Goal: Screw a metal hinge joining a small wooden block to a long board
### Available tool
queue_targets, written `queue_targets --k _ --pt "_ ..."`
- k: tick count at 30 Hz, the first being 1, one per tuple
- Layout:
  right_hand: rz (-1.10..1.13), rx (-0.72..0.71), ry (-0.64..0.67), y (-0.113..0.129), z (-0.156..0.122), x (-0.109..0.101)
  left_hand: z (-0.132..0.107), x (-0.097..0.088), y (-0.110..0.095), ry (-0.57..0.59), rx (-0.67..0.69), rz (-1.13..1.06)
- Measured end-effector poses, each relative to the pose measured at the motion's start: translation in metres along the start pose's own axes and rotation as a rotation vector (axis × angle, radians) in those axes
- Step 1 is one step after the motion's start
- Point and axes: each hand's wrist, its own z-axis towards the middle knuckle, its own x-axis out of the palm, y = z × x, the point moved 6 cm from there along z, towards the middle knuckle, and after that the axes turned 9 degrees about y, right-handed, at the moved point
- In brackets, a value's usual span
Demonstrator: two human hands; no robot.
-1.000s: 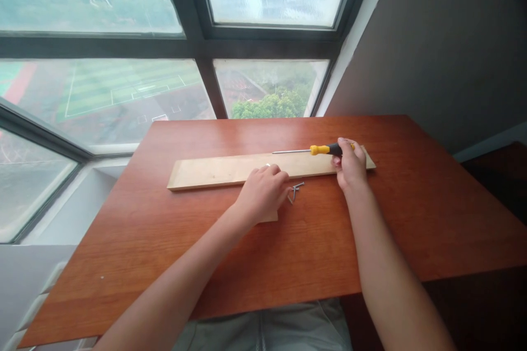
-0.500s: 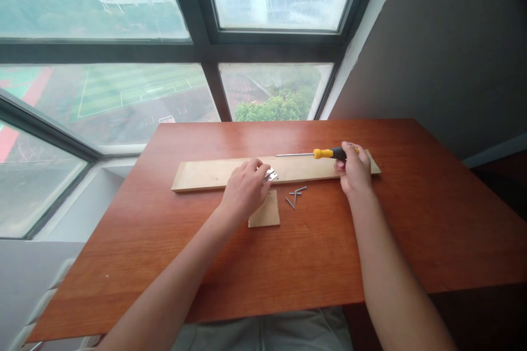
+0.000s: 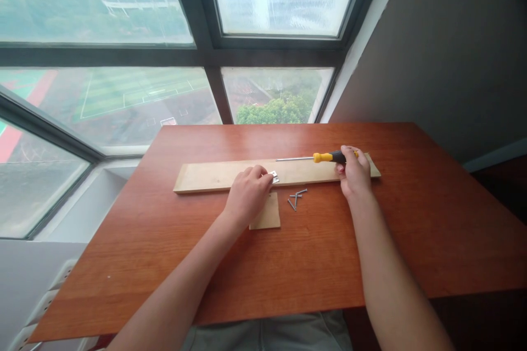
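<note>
- The screwdriver, yellow and black, is in the right hand, whose fingers wrap the dark part of its handle.
- Its long axis runs nearly along the tabletop's far edge, with the metal tip pointing toward the left edge; whether the shaft touches the wood below is unclear.
- The left hand pinches a small metal plate between thumb and fingers, by the near edge of the long board; contact between plate and board cannot be told.
- That pale board lies flat on the tabletop, closer to the far edge than the near one, its length roughly parallel to the far edge; the right hand covers part of its right end.
- A small wooden piece lies just nearer the person, partly hidden under the left hand.
- Loose screws lie right of that piece, some crossing, between the two hands.
- Past the far edge stands a dark-framed window; white sockets show beside the near left corner.
</note>
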Motion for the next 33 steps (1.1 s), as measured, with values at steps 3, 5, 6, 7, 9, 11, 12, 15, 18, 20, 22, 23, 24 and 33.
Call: queue_targets --k 3,5,6,7,9,11,12,15,18,20,22,23,24,33 --pt "-0.008 0.002 0.003 0.0 0.0 0.0 -0.002 0.001 0.0 -0.027 0.023 -0.059" --pt "-0.014 0.004 0.006 -0.001 0.001 -0.001 -0.003 0.001 0.001 -0.03 0.034 -0.074" --pt "-0.017 0.005 0.009 -0.001 0.001 0.0 -0.004 0.002 0.001 -0.024 0.041 -0.065" --pt "-0.018 0.005 0.011 -0.001 0.001 0.0 -0.004 0.002 0.001 -0.013 0.055 -0.049" --pt "-0.019 0.001 0.015 -0.002 0.002 0.0 -0.005 0.002 -0.002 0.009 0.095 -0.017" --pt "-0.017 -0.003 0.017 -0.002 0.002 0.0 -0.006 0.002 -0.004 0.019 0.136 -0.011" --pt "-0.017 -0.005 0.018 -0.002 0.002 0.0 -0.006 0.001 -0.004 0.018 0.147 -0.017" --pt "-0.018 -0.005 0.02 -0.002 0.002 0.0 -0.007 0.0 -0.004 0.008 0.149 -0.038" --pt "-0.022 -0.002 0.022 -0.002 0.002 0.0 -0.008 0.001 -0.003 0.0 0.145 -0.044" --pt "-0.022 -0.001 0.021 -0.001 0.001 0.001 -0.008 0.001 -0.004 -0.008 0.149 -0.034" --pt "-0.021 0.0 0.019 -0.001 0.0 0.001 -0.009 0.001 -0.005 -0.018 0.164 -0.01" --pt "-0.021 0.002 0.019 0.0 0.0 0.002 -0.01 0.0 -0.006 -0.021 0.18 0.004" --pt "-0.021 0.003 0.018 0.0 0.0 0.002 -0.01 0.0 -0.008 -0.017 0.204 0.019" --pt "-0.03 0.009 0.021 0.0 0.0 0.003 -0.013 0.0 -0.014 0.111 0.367 0.034"
